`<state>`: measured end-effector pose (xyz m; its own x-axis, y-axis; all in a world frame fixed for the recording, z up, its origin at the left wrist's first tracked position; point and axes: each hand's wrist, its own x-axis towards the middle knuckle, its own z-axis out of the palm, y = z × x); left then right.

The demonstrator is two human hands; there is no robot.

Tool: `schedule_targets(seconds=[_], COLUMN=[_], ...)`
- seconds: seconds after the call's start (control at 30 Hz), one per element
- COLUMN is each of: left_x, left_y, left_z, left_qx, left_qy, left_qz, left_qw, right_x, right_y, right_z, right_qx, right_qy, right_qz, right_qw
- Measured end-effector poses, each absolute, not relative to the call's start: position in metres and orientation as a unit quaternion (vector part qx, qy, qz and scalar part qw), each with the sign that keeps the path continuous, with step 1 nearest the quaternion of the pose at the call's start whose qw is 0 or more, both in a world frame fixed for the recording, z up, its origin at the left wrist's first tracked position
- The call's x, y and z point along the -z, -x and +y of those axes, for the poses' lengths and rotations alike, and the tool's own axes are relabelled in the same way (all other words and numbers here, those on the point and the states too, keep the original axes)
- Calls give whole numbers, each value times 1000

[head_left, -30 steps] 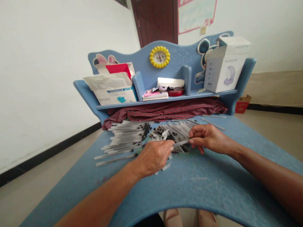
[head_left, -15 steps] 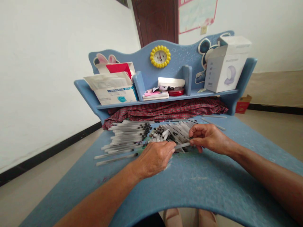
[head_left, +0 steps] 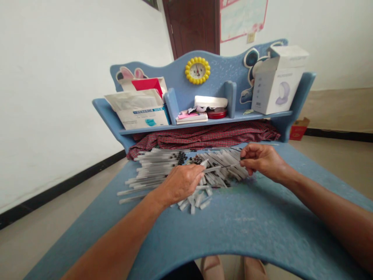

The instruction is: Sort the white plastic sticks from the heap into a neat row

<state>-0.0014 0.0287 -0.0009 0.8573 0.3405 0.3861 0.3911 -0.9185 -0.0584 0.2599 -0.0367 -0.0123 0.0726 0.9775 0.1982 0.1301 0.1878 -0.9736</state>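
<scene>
My left hand is closed in a pinch on one end of a thin clear pen tube. My right hand is closed on something thin and dark at the tube's other end, a little apart from it. Both hands hover over a loose heap of tubes and small parts on the blue desk. To the left lies a stack of assembled pens with dark tips. Several short white caps lie scattered below my left hand.
A blue shelf at the back carries a box of masks, papers, a red tin and a white carton. Red checked cloth lies bunched under it. A yellow clock hangs above. White wall stands on the left.
Both hands have moved up and away from me, and further apart. The tube in my left hand now points toward the right hand with a gap. The short caps below my left hand are now uncovered.
</scene>
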Motion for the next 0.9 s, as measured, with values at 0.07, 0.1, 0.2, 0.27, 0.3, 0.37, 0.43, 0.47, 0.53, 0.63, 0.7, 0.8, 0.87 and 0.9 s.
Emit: schedule_targets(seconds=[0.07, 0.1, 0.2, 0.27, 0.3, 0.37, 0.43, 0.47, 0.53, 0.63, 0.7, 0.8, 0.87, 0.9], left_x=[-1, -2, -4, -5, -5, -6, -7, -8, -9, -10, -8, -4, -3, -2], left_y=[4, 5, 6, 6, 6, 6, 6, 6, 5, 4, 3, 2, 2, 1], left_z=[32, 33, 35, 36, 36, 36, 36, 36, 35, 34, 33, 33, 31, 30], left_qx=[180, 177, 171, 169, 169, 172, 179, 181, 184, 182, 174, 172, 180, 184], left_qy=[961, 960, 956, 951, 947, 936, 919, 910, 895, 891, 897, 905, 909, 912], left_qz=[-200, -205, -223, -242, -254, -286, -325, -346, -378, -388, -381, -367, -353, -345], left_qw=[71, 74, 83, 92, 99, 115, 131, 138, 150, 150, 141, 133, 130, 128], right_x=[13, 13, 12, 11, 11, 10, 10, 10, 11, 14, 16, 18, 19, 19], right_y=[-268, -271, -280, -282, -282, -281, -277, -275, -271, -265, -262, -257, -253, -252], right_z=[-34, -33, -31, -31, -31, -31, -32, -32, -33, -36, -39, -44, -46, -47], right_qx=[-382, -374, -345, -331, -324, -303, -272, -255, -232, -221, -221, -250, -282, -291], right_qy=[508, 514, 530, 525, 520, 519, 532, 540, 549, 546, 539, 518, 505, 505], right_qz=[-537, -527, -499, -492, -492, -494, -501, -507, -527, -582, -626, -678, -697, -703], right_qw=[554, 564, 593, 611, 618, 628, 626, 622, 605, 561, 518, 458, 424, 408])
